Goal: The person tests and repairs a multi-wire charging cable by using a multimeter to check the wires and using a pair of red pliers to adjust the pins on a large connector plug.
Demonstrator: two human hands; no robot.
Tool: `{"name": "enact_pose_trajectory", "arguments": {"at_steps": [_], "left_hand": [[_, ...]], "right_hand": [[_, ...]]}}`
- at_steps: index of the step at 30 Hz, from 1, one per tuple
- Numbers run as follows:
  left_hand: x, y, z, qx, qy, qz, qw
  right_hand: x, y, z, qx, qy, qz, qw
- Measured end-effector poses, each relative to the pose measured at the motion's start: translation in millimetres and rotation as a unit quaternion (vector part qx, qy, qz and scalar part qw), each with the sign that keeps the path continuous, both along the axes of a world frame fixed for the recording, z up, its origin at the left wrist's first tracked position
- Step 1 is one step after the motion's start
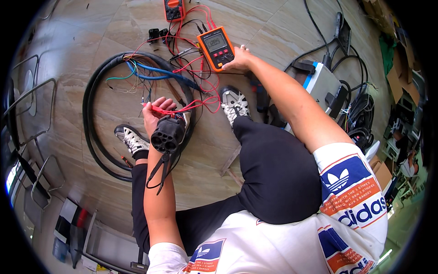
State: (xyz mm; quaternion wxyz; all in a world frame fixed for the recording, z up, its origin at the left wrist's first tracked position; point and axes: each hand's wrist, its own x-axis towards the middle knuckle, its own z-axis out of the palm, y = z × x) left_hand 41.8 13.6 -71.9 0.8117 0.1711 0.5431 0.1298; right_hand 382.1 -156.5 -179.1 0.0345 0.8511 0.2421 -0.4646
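My left hand [154, 115] is closed, a red test probe [160, 110] pinched in its fingers. Against that palm and wrist sits a round black multi-hole plug connector [167, 136], its holes facing up; how it is supported is partly hidden. Black strips dangle from it over my forearm. My right hand [238, 59] grips the lower right side of an orange multimeter [216, 47] with a lit display. Red leads [207, 98] run between the meter and the probe. Thin loose wires [143, 91] fan out beside my left fingers, near blue cable cores [157, 73].
A thick black cable [86, 107] lies coiled on the tiled floor around my left foot. A second orange meter [174, 10] and small black parts [159, 34] lie beyond. To the right are a grey box [321, 86] and tangled cables [362, 114]; metal-framed chairs [45, 86] stand left.
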Motion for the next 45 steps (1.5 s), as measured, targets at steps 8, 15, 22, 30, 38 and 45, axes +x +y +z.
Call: {"name": "enact_pose_trajectory", "arguments": {"at_steps": [8,15,22,30,38,45], "left_hand": [[9,-3,12,0.0,0.004,0.021,1.0],[8,-3,12,0.005,0.007,0.02,1.0],[5,-2,6,0.014,0.014,-0.004,1.0],[5,-2,7,0.011,0.013,-0.006,1.0],[10,-3,13,0.005,0.011,0.014,1.0],[11,-4,14,0.004,0.007,0.018,1.0]], "right_hand": [[0,-4,-11,0.014,-0.007,0.025,1.0],[-4,-3,-16,0.022,-0.028,0.015,0.999],[-4,-1,-6,0.015,-0.023,0.001,1.0],[-6,0,-3,0.016,-0.019,-0.003,1.0],[-7,1,0,0.01,-0.023,-0.008,1.0],[-5,2,1,0.005,-0.018,-0.004,1.0]]}}
